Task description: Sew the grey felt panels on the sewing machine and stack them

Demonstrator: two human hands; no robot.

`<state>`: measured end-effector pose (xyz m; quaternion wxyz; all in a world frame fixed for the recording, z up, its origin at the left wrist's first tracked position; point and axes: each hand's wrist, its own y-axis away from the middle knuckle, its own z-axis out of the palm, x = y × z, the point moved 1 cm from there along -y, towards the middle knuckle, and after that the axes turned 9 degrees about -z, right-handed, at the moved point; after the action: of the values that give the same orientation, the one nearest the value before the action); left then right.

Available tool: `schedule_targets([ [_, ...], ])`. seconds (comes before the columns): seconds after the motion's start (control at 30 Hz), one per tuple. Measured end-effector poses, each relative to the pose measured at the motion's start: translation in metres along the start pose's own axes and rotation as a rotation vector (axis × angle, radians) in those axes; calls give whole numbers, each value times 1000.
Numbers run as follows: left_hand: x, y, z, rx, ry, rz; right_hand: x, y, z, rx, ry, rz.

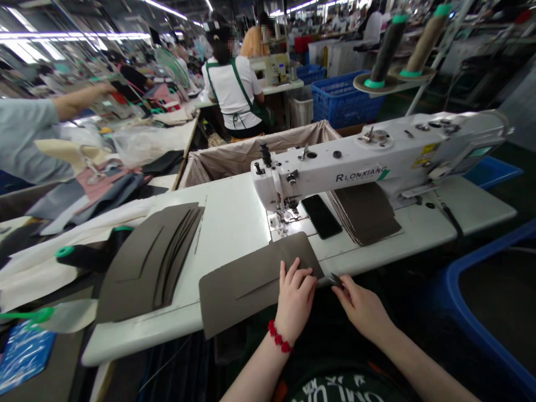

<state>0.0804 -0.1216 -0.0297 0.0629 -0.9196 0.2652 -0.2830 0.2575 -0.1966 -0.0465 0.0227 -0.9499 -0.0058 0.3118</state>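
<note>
A flat grey-brown panel [251,273] with a slit-like line across it lies at the front of the sewing table, its near edge overhanging. My left hand [295,296], wearing a red bracelet, rests on the panel's right part with fingers stretched out. Just right of the panel, my right hand [362,307] is closed around small dark thread snips [336,280], whose tips point toward the panel's corner. Behind the panel stands a white sewing machine [326,167], its needle area above the panel's far edge. The snips' handles are mostly hidden by my fingers.
A stack of similar panels [146,257] lies on the left. A black phone [321,216] and another stack [366,215] lie under the machine arm. Thread cones [385,53] stand behind. A blue bin [456,296] is at right. Other people work beyond.
</note>
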Motion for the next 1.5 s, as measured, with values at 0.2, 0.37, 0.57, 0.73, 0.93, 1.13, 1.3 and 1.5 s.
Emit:
schedule_targets([
  [0.2, 7, -2, -4, -22, 65, -64, -5, -2, 2, -32, -16, -66],
  [0.37, 8, -2, -6, -53, 73, -63, -10, -9, 7, -33, 39, -75],
  [0.57, 9, -1, -12, -125, 80, -31, -9, -8, 12, -30, 21, -31],
  [0.73, 10, 1, -21, -181, 88, 8, -6, -5, 11, 6, -18, 8],
  [0.93, 8, 0, -13, -122, 92, -13, -5, -3, 11, -4, 91, -29],
  [1.13, 7, 0, -2, -59, 82, -73, -6, -3, 11, -11, 118, -47],
  [1.3, 6, 0, 1, -50, 73, -66, -7, -5, 11, 17, -37, -22],
  [1.5, 4, 0, 1, -46, 66, -52, -13, -9, 20, -47, -874, 310],
])
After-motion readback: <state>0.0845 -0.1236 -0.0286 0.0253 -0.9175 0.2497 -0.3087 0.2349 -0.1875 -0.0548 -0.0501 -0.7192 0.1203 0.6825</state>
